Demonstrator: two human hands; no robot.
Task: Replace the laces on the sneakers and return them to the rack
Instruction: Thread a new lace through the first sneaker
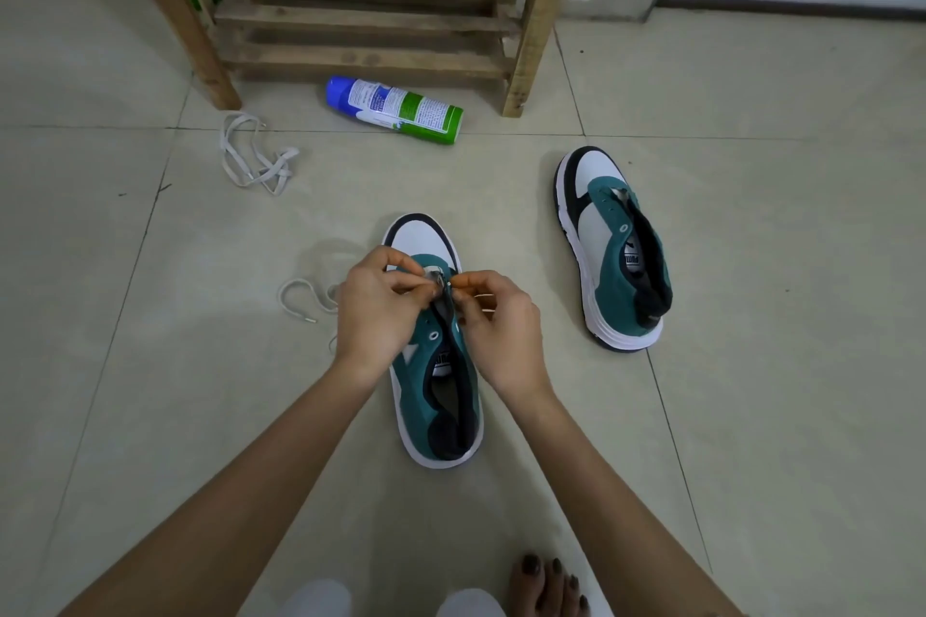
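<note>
A teal, white and black sneaker (441,406) lies on the floor tiles in front of me, toe pointing away. My left hand (378,311) and my right hand (498,321) meet over its front eyelets, each pinching the white lace there. The rest of that lace (305,296) trails on the floor to the left of the shoe. The second sneaker (614,251) lies unlaced to the right. Another white lace (255,155) lies loose further back on the left. The wooden rack (361,15) stands at the back.
A blue, white and green spray can (396,110) lies on its side in front of the rack. My bare foot (548,584) shows at the bottom edge. A wall runs behind the rack.
</note>
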